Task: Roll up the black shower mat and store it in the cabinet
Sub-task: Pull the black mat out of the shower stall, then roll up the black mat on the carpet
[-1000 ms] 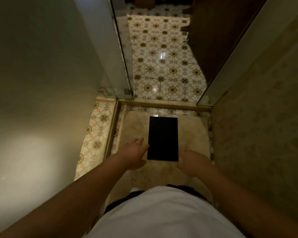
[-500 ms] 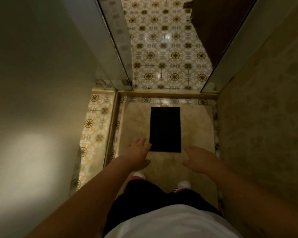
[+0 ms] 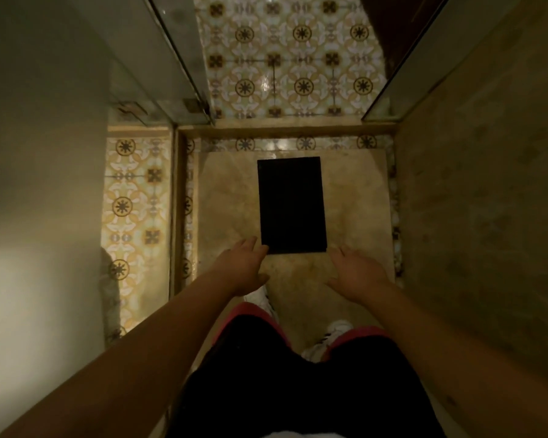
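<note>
The black shower mat (image 3: 291, 204) lies flat and unrolled on the beige stone floor of the shower stall, its long side running away from me. My left hand (image 3: 241, 267) hovers at the mat's near left corner, fingers straight, fingertips at the corner's edge. My right hand (image 3: 357, 270) is stretched out just right of the near right corner, fingers relaxed, apart from the mat. Neither hand holds anything. No cabinet is in view.
A plain wall stands close on the left and a stone wall (image 3: 487, 200) on the right. A raised curb (image 3: 285, 129) and glass panels (image 3: 178, 58) bound the stall ahead, with patterned floor tiles (image 3: 285, 61) beyond. My white shoes (image 3: 326, 338) stand just behind the mat.
The view has tilted further down, showing my legs and shoes. Both hands have reached forward and spread to the mat's near corners, the right moving off its near edge.
</note>
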The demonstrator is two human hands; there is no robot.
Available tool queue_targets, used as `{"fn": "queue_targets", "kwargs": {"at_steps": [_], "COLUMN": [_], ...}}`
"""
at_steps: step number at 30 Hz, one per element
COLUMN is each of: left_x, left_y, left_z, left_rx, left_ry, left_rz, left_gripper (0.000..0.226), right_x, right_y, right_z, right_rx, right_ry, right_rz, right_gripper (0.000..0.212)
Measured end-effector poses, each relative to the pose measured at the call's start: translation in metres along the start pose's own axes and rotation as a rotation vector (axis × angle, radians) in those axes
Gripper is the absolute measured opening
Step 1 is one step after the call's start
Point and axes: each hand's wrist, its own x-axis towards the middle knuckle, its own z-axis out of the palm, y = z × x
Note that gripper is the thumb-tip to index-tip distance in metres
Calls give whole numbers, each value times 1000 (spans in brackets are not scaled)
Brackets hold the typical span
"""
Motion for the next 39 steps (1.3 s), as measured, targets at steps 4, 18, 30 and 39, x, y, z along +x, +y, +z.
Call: {"fn": "queue_targets", "kwargs": {"at_steps": [4,18,30,39], "left_x": [83,383,451,440], "left_y": [-22,-138,-157,-153], "left_z": [53,285,370,377], "left_rx": [-25,198,388,238], "left_ry": [-12,64,161,181], "left_rz": [-17,124,169,371], "left_gripper": [72,79,68,44], "right_x": [77,367,427,436], "right_y": [13,99,118,126], "right_z": [55,316,374,361], "right_rx": [-44,-122,-159,-93], "right_ry": [101,81,145,110], "right_rz": [-26,-81,-63,-111], "right_gripper": [79,78,71,56]}}
